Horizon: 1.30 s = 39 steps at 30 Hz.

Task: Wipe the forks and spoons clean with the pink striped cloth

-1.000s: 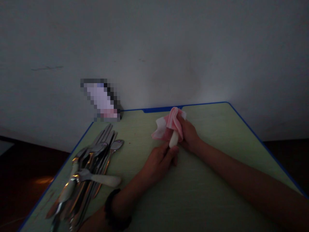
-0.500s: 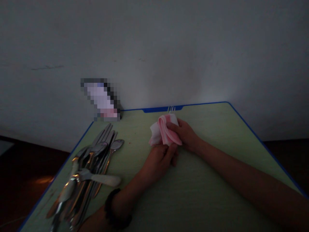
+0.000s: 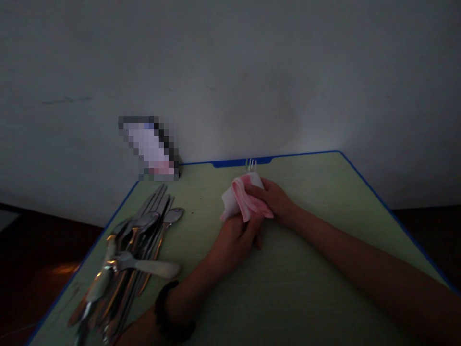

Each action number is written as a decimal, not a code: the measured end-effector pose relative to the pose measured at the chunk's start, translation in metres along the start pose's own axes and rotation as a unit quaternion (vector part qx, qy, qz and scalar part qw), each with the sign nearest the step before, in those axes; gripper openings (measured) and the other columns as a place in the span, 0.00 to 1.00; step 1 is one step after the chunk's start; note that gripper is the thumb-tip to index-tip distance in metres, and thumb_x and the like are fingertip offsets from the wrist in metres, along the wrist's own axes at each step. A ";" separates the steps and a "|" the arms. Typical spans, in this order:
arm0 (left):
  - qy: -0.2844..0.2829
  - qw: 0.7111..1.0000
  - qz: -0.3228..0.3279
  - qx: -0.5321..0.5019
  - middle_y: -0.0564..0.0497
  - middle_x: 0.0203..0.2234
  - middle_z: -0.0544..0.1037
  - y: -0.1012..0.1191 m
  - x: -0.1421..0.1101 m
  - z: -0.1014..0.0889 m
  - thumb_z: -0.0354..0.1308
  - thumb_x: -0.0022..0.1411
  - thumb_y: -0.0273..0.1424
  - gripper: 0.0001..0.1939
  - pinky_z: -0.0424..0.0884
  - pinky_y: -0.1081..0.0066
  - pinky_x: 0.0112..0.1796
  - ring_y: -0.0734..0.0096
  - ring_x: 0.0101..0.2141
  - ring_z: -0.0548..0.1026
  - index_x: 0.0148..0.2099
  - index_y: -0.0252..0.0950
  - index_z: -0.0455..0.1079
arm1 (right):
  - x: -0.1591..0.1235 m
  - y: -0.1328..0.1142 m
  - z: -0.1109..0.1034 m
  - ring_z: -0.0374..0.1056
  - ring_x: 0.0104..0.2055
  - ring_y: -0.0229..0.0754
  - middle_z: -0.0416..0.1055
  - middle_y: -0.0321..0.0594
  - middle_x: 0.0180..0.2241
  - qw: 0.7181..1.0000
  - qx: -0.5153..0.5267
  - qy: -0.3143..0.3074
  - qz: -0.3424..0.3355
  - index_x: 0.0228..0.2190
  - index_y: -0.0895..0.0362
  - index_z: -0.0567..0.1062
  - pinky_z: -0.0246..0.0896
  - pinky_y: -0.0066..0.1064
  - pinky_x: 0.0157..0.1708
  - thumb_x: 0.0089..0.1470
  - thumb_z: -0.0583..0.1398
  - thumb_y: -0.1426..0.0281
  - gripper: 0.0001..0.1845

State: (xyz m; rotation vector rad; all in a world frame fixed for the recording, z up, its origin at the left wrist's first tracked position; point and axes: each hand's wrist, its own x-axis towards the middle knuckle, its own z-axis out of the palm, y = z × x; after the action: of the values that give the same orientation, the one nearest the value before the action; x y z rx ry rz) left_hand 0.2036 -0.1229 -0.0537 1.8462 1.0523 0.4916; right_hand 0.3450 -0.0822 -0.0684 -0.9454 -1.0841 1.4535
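Note:
A fork [image 3: 251, 165] is wrapped in a pink and white cloth [image 3: 240, 199], with only its tines showing beyond the far edge. My right hand [image 3: 272, 199] is closed around the folded cloth, its thumb pressing on top. Just below, my left hand [image 3: 237, 240] is closed at the near end of the wrapped fork. The fork's handle is hidden by the cloth and my fingers. Both hands are over the middle of the table.
Loose cutlery [image 3: 133, 250] lies heaped on the table's left side, several forks, spoons and knives among it. A pixelated phone-like object [image 3: 149, 144] leans at the far left corner against the wall [image 3: 230, 72]. The table [image 3: 317, 298] has a blue rim.
The fork tines have shifted slightly left and the cloth a little nearer, its loose fold hanging differently under my right thumb. Both hands keep their grip. The cutlery heap is unchanged.

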 end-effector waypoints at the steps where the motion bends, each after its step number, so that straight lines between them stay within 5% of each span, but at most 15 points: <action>1: -0.001 1.000 0.000 0.004 0.54 0.14 0.66 -0.001 0.000 0.000 0.37 0.68 0.43 0.30 0.60 0.78 0.22 0.78 0.17 0.64 0.20 0.33 0.65 | 0.000 0.000 0.000 0.65 0.29 0.36 0.72 0.37 0.29 1.000 0.000 -0.001 0.002 0.32 0.57 0.73 0.61 0.29 0.31 0.43 0.63 0.58 0.17; 14: -0.015 0.999 0.017 0.028 0.56 0.12 0.65 0.003 0.000 -0.001 0.44 0.66 0.39 0.26 0.59 0.79 0.21 0.79 0.16 0.63 0.19 0.33 0.65 | -0.002 0.000 0.004 0.63 0.27 0.35 0.70 0.36 0.26 0.995 0.076 0.064 0.032 0.28 0.58 0.72 0.59 0.28 0.30 0.43 0.62 0.55 0.18; 21: -0.103 0.991 0.081 0.039 0.55 0.13 0.66 -0.003 -0.010 0.000 0.44 0.65 0.39 0.24 0.56 0.77 0.18 0.78 0.16 0.63 0.20 0.34 0.63 | 0.000 0.002 0.006 0.64 0.30 0.36 0.70 0.36 0.27 0.989 0.135 0.050 0.024 0.32 0.57 0.73 0.60 0.29 0.33 0.42 0.64 0.58 0.18; 32: -0.017 0.992 0.030 -0.119 0.56 0.17 0.65 -0.002 -0.007 0.005 0.38 0.68 0.39 0.20 0.60 0.77 0.22 0.78 0.19 0.63 0.29 0.35 0.61 | 0.001 -0.003 0.003 0.62 0.24 0.34 0.69 0.34 0.22 0.988 0.121 0.062 0.069 0.26 0.58 0.71 0.57 0.29 0.27 0.39 0.63 0.52 0.21; 39: -0.033 0.997 0.052 -0.041 0.56 0.18 0.66 0.002 -0.007 0.003 0.42 0.68 0.38 0.20 0.60 0.77 0.24 0.78 0.21 0.63 0.27 0.34 0.62 | -0.001 -0.003 0.003 0.61 0.24 0.34 0.69 0.34 0.22 0.992 0.096 0.032 0.074 0.27 0.59 0.72 0.55 0.27 0.26 0.41 0.63 0.54 0.20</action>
State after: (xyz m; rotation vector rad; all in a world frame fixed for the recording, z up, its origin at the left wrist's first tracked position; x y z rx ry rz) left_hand 0.2027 -0.1311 -0.0532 1.8376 0.8831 0.5242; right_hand 0.3434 -0.0837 -0.0651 -0.9441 -0.8251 1.6065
